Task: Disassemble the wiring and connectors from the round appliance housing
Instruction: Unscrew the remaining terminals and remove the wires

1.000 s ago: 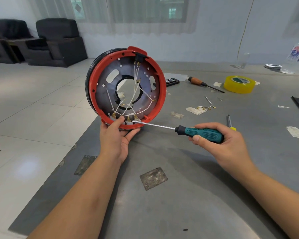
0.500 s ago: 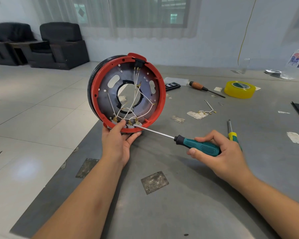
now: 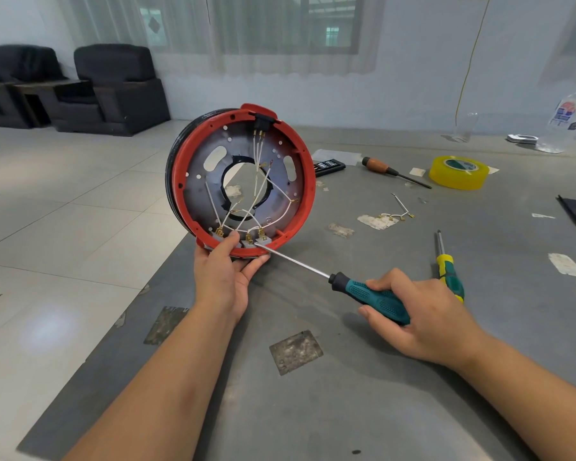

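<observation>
- The left hand [image 3: 225, 277] grips the bottom rim of the round red-rimmed appliance housing with a grey metal inner plate [image 3: 243, 181], thumb curled over the rim's inside and fingers under it, holding the housing upright on its edge with the open side toward the camera.
- The right hand [image 3: 419, 314] is wrapped round the teal-and-black handle of a long-shafted screwdriver [image 3: 373, 296], to the right of the housing and lower.
- The screwdriver's steel shaft slants up and left; its tip meets the grey terminal block [image 3: 261, 240] at the housing's bottom rim, just right of the left thumb.
- Thin white wires with brass spade connectors [image 3: 246, 207] fan across the housing's centre hole, from a black socket [image 3: 262, 123] at the top rim down to the block.
- The housing sits over the left edge of the grey tabletop [image 3: 313, 394].
- Right of the housing lie a loose white wire piece with brass ends [image 3: 398, 211], a yellow-and-green screwdriver [image 3: 448, 272], a brown-handled screwdriver [image 3: 391, 169] and a yellow tape roll [image 3: 459, 172].
- Further right stands a clear plastic bottle [image 3: 571, 118]; its label is too blurred to read.
</observation>
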